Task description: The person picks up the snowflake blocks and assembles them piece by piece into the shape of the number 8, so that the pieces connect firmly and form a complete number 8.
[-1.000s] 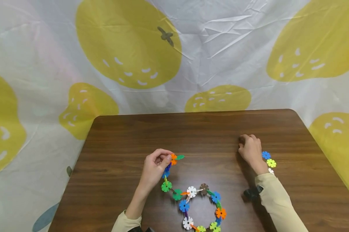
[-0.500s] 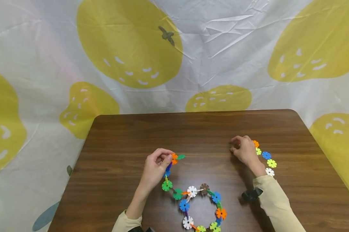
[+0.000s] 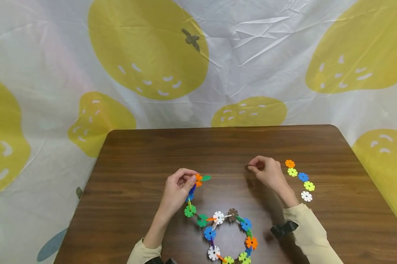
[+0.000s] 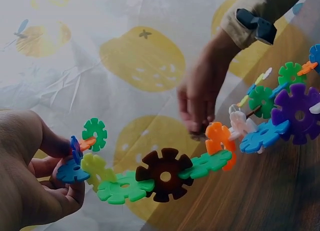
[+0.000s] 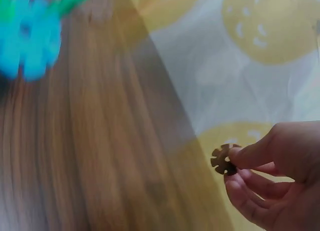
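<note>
A chain of notched plastic discs (image 3: 190, 211) runs from my left hand (image 3: 176, 190) down into a ring of linked discs on the table. The left fingers and thumb pinch the chain near its free end, by an orange disc (image 3: 199, 180) with a green disc (image 3: 206, 178) slotted onto it. Between thumb and fingertips, my right hand (image 3: 269, 174) holds a loose brown disc (image 5: 223, 159), off to the right of the chain's end. In the left wrist view, another brown disc (image 4: 165, 175) sits between green ones along the chain.
Loose discs lie in a slanting row at the right: an orange one (image 3: 290, 163), two yellow-green ones, a blue one (image 3: 303, 176) and a white one (image 3: 306, 196). The brown wooden table (image 3: 145, 146) ends at a patterned cloth (image 3: 172, 113) behind.
My right hand has moved left, away from the row of loose discs, and the brown disc now shows in its fingers. The left hand has stayed nearly still with the chain.
</note>
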Tool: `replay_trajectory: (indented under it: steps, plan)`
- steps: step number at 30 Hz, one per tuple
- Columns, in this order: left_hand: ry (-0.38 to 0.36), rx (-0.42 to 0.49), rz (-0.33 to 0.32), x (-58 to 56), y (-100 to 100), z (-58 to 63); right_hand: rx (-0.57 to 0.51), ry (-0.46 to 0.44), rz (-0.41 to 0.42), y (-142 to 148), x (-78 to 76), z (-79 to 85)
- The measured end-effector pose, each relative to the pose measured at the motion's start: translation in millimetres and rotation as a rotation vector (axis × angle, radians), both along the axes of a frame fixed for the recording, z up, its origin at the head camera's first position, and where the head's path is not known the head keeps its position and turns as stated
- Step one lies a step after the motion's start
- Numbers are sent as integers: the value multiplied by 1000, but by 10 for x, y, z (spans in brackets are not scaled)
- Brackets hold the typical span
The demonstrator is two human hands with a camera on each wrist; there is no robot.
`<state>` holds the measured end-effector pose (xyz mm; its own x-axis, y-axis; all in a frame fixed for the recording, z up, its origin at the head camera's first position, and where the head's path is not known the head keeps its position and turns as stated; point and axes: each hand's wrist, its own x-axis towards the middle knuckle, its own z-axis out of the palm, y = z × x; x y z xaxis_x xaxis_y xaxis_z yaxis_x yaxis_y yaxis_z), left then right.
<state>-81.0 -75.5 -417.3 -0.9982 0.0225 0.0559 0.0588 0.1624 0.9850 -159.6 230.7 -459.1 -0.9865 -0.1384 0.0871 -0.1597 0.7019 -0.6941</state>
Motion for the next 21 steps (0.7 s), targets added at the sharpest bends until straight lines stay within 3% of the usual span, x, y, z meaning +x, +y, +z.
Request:
replay_trajectory:
  steps: [11, 21]
  plan:
    - [7, 12, -5, 8, 8, 20, -196, 83, 151, -411, 194, 329]
    - [16, 0, -1, 11, 12, 14, -374, 11, 267, -657, 357, 497]
